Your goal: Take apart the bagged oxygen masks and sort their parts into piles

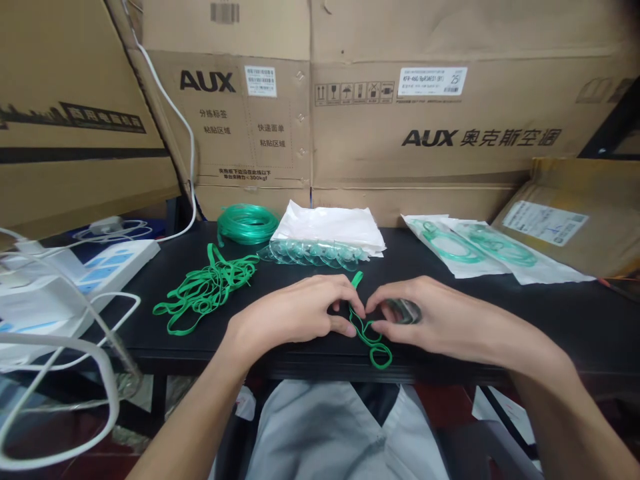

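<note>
A thin green elastic strap [381,357] runs between my hands at the table's front edge, its lower end curled into a loop. My left hand [313,307] is bent round the strap's upper part, index finger and thumb at it. Opposite, my right hand [435,313] has its thumb and index fingertips close to the strap. A small dark shiny object [407,311] sits inside the curled right fingers; its kind is not clear. Behind the hands, several clear green-tinted plastic masks [320,253] lie in a row against white packets [330,223].
Left of my hands is a tangled heap of green straps [210,290], with coiled green tubing [247,223] behind it. Packets with green tubing [480,247] lie at the right. White power strips and cables [113,267] crowd the left edge. Cardboard boxes [360,153] wall the back.
</note>
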Demonstrator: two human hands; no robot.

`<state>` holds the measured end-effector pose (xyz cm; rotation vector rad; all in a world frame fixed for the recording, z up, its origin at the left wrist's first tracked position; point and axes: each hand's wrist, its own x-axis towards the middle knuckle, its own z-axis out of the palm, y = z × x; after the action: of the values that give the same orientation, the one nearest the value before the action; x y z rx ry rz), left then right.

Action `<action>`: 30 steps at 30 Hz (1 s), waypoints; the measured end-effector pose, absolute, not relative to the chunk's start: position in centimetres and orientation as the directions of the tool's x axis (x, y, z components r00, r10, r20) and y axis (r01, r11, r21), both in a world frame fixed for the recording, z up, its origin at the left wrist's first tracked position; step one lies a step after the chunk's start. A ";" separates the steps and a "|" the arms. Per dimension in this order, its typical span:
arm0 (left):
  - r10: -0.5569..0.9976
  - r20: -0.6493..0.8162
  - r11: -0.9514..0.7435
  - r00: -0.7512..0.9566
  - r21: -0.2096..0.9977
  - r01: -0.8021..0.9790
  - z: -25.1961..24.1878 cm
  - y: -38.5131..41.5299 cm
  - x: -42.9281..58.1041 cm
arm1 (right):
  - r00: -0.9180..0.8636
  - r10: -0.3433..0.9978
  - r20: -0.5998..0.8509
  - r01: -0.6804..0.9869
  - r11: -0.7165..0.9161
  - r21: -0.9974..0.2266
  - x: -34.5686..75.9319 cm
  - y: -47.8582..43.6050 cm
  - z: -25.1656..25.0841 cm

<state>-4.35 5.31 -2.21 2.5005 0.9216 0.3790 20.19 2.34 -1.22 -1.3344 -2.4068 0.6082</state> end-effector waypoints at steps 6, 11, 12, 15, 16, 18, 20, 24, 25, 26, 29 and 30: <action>0.678 0.127 -0.675 0.724 0.499 0.544 -2.7 5.5 -3.9 | -0.539 0.838 0.078 0.686 0.491 -0.537 20.6 2.9 -2.0; 0.713 0.190 -0.670 0.674 0.465 0.578 -2.9 5.7 -3.9 | -0.624 0.780 0.058 0.625 0.541 -0.563 21.6 2.4 -0.4; 0.723 0.192 -0.661 0.664 0.472 0.583 -2.8 5.7 -3.9 | -0.637 0.770 0.048 0.618 0.546 -0.565 21.6 2.1 -0.1; 0.746 0.190 -0.635 0.639 0.491 0.596 -2.6 5.5 -3.8 | -0.679 0.734 -0.022 0.616 0.553 -0.561 21.4 1.2 0.6; 0.748 0.193 -0.635 0.635 0.490 0.598 -2.5 5.4 -3.8 | -0.688 0.723 -0.052 0.621 0.551 -0.557 21.5 0.9 0.8; 0.738 0.212 -0.652 0.641 0.473 0.593 -2.3 5.3 -3.7 | -0.675 0.734 -0.083 0.642 0.527 -0.557 21.9 0.4 1.1; 0.721 0.245 -0.678 0.649 0.447 0.584 -2.1 5.1 -3.6 | -0.601 0.799 -0.018 0.665 0.488 -0.566 22.6 0.3 1.4; 0.679 0.326 -0.728 0.658 0.414 0.546 -1.6 4.7 -3.1 | -0.360 0.901 0.241 0.739 0.433 -0.516 22.9 0.9 1.5; 0.667 0.346 -0.739 0.659 0.413 0.531 -1.5 4.5 -3.0 | -0.336 0.903 0.268 0.758 0.428 -0.493 22.6 1.1 1.3; 0.656 0.366 -0.750 0.659 0.411 0.518 -1.3 4.3 -2.8 | -0.338 0.902 0.270 0.769 0.430 -0.473 22.2 1.3 1.1; 0.640 0.410 -0.766 0.650 0.408 0.497 -1.0 3.8 -2.4 | -0.416 0.882 0.221 0.772 0.471 -0.428 20.9 2.0 0.1; 0.641 0.420 -0.765 0.642 0.412 0.495 -0.9 3.6 -2.4 | -0.437 0.872 0.220 0.768 0.489 -0.414 20.6 2.2 -0.2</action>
<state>-2.38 3.63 -0.85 2.6042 0.9200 0.8141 20.62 2.23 -0.24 -1.3632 -2.3355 0.3540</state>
